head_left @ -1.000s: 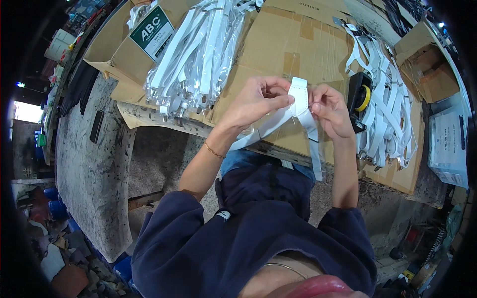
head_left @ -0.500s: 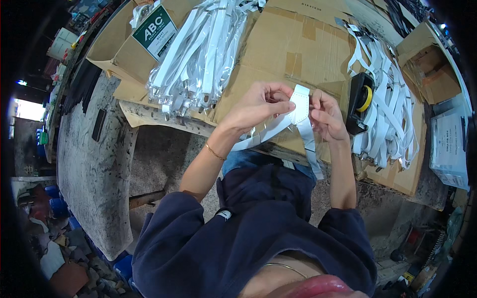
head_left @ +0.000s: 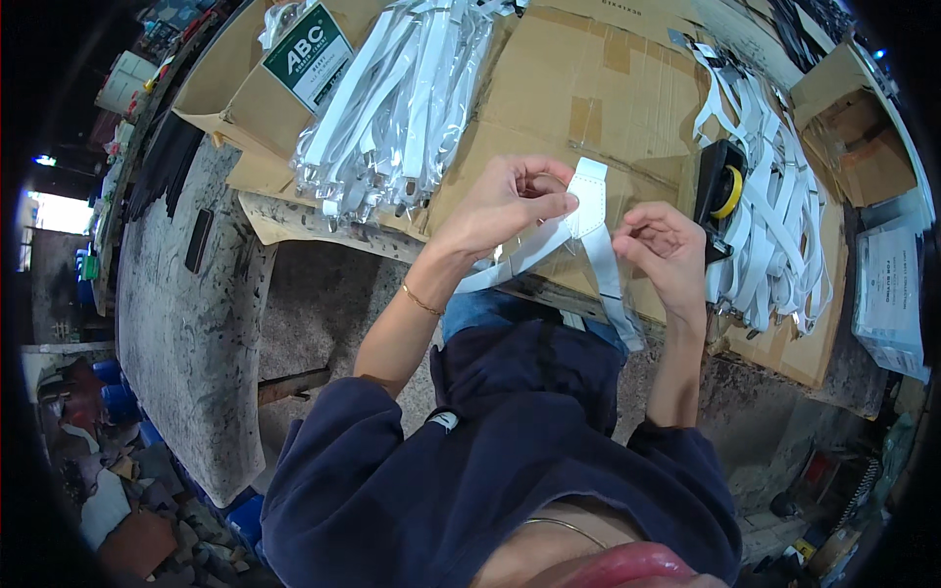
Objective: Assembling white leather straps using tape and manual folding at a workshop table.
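My left hand [head_left: 520, 201] pinches the stitched back patch of a pair of white suspenders [head_left: 587, 208] between thumb and fingers. From the patch, one strap runs down toward my lap and another slants down left below my left wrist. Some clear film glints around the straps. My right hand [head_left: 668, 253] is just right of the patch, apart from it, its fingers loosely bent with a gap to the thumb; nothing shows in it. Close beyond that hand stands a black tape dispenser [head_left: 716, 196] with a yellow-cored roll.
Bagged white straps [head_left: 392, 118] are heaped at the left on the cardboard-covered table [head_left: 534, 88]. Loose white suspenders [head_left: 774, 216] pile up at the right. An open carton [head_left: 225, 88] stands at the far left, another box [head_left: 863, 147] far right. A dark phone-like slab [head_left: 199, 241] lies on the left-hand table.
My right hand has come away from the patch and shifted right and slightly down. My left hand keeps its pinch on the suspenders, almost in the same place.
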`<state>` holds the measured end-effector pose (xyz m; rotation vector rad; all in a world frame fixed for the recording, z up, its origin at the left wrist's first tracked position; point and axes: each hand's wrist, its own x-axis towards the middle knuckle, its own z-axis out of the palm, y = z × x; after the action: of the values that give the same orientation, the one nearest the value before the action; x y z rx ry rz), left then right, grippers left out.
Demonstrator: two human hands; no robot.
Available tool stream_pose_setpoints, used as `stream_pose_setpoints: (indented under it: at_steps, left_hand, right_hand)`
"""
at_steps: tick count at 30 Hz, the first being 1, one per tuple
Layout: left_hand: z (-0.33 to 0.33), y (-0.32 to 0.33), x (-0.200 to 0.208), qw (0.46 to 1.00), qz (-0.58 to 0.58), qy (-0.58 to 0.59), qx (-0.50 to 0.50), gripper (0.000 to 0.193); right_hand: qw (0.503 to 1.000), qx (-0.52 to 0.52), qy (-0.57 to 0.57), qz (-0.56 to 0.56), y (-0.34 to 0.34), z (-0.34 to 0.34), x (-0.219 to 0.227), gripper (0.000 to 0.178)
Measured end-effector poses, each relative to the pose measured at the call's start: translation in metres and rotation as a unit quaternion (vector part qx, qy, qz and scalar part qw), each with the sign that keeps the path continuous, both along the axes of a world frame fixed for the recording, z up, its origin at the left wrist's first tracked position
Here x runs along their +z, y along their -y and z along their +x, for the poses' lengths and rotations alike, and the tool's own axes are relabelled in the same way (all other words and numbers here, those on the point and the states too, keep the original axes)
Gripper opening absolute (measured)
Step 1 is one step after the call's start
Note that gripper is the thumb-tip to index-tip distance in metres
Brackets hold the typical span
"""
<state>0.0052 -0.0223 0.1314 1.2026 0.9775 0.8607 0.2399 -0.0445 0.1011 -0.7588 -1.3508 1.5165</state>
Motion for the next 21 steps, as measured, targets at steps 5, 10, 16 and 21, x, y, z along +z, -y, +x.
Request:
stream_pose_setpoints:
  at_steps: [5,10,16,21]
  left_hand:
    - [0.007,0.003,0.001,0.999,0.038,-0.031,0.018,0.020]
    - [0.012,0.004,0.003,0.996,0.055,-0.058,0.023,0.021]
    - [0.013,0.002,-0.011,0.991,0.106,-0.070,0.037,0.020]
    - [0.015,0.001,-0.013,0.992,0.103,-0.072,0.003,0.020]
  right_hand:
    - [0.993,-0.095,0.069,-0.031,0.000,-0.013,0.010,0.012]
    - [0.992,-0.116,0.041,-0.017,-0.006,-0.016,0.009,0.009]
    - [0.993,-0.109,0.046,-0.009,-0.006,-0.021,0.004,0.014]
    - [0.989,-0.118,0.090,0.003,-0.005,-0.027,0.005,0.018]
